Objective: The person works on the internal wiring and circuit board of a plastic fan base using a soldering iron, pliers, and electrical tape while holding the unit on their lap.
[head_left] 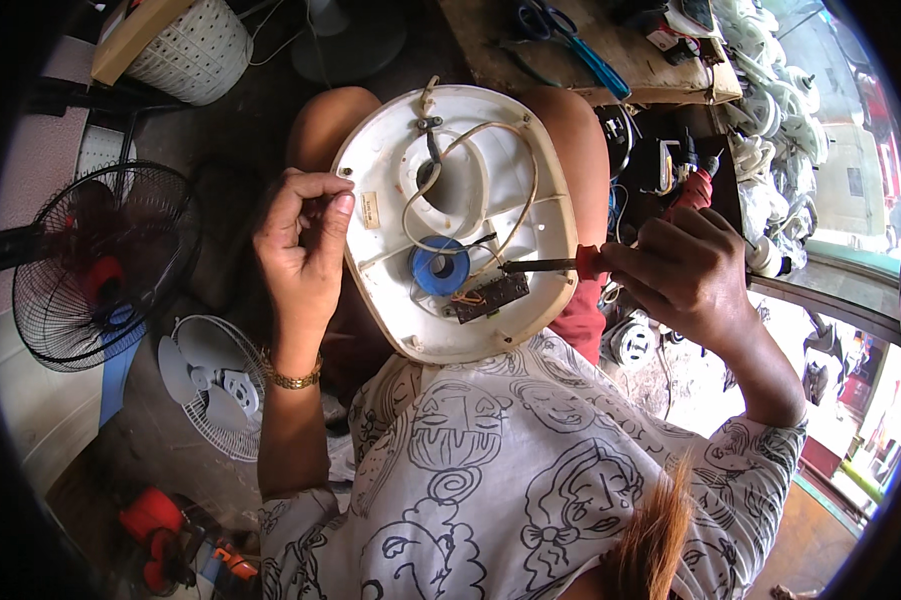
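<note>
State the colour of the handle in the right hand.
The handle is red, best seen in the head view.

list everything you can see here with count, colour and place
fan base shell: 1, white, on the lap
wire: at least 1, cream, inside shell
spool: 1, blue, inside shell
switch block, apparently: 1, black, inside shell
red-handled tool: 1, red and dark, right hand
bench: 1, wooden, top
hand tool: at least 1, blue, on bench
caged fan: 1, black and red, left
open fan: 1, white, lower left
basket: 1, white, upper left
plastic parts: many, white, right
wristband: 1, gold, left wrist
shirt: 1, white and black, worn
left hand: 1, at shell's left rim
right hand: 1, gripping tool
</note>
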Available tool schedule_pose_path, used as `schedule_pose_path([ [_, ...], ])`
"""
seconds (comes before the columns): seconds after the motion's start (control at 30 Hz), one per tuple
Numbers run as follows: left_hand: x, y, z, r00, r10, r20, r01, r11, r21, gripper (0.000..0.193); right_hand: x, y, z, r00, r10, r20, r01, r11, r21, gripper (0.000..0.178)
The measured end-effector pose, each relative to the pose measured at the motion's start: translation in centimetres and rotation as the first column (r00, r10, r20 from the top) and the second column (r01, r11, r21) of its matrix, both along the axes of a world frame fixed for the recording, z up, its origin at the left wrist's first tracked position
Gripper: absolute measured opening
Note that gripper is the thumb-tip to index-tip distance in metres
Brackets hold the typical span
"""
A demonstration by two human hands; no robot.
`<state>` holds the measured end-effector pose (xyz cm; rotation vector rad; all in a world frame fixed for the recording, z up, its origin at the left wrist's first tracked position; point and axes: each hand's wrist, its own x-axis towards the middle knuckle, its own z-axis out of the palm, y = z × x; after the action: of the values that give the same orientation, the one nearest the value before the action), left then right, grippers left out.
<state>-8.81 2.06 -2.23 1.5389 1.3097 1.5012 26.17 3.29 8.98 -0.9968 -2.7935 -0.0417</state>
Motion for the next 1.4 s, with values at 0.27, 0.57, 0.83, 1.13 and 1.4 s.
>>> schedule_pose_path([
  [0.27, 1.6, -0.1, 1.1, 0.994, -0.075, -0.074, 0.074, 0.997, -0.019, 0.012, -0.7, -0.2, -0.3, 0.998, 0.058, 0.019, -0.059, 0.997, 0.046, 0.021],
  [0.57, 1.5, -0.1, 1.5, 0.989, -0.075, -0.126, 0.075, 0.997, -0.003, 0.009, -0.3, -0.3, -0.2, 1.0, 0.021, -0.02, -0.02, 0.999, 0.043, 0.02],
  [0.83, 1.9, -0.1, 1.4, 0.97, -0.154, -0.186, 0.161, 0.987, 0.025, 0.008, -0.3, -0.5, 0.2, 0.999, 0.038, 0.037, -0.037, 0.999, -0.014, 0.03],
  [1.13, 7.4, -2.9, 4.5, 0.907, -0.284, 0.31, 0.362, 0.903, -0.233, 0.025, -1.1, -1.7, -4.0, 0.209, -0.638, -0.741, -0.077, 0.745, -0.663, 0.029],
  [1.4, 11.9, -4.7, 3.7, 0.529, -0.022, 0.848, 0.485, 0.828, -0.282, 0.051, -4.2, 1.7, -5.8, 0.627, -0.151, -0.765, -0.09, 0.961, -0.263, 0.02],
])
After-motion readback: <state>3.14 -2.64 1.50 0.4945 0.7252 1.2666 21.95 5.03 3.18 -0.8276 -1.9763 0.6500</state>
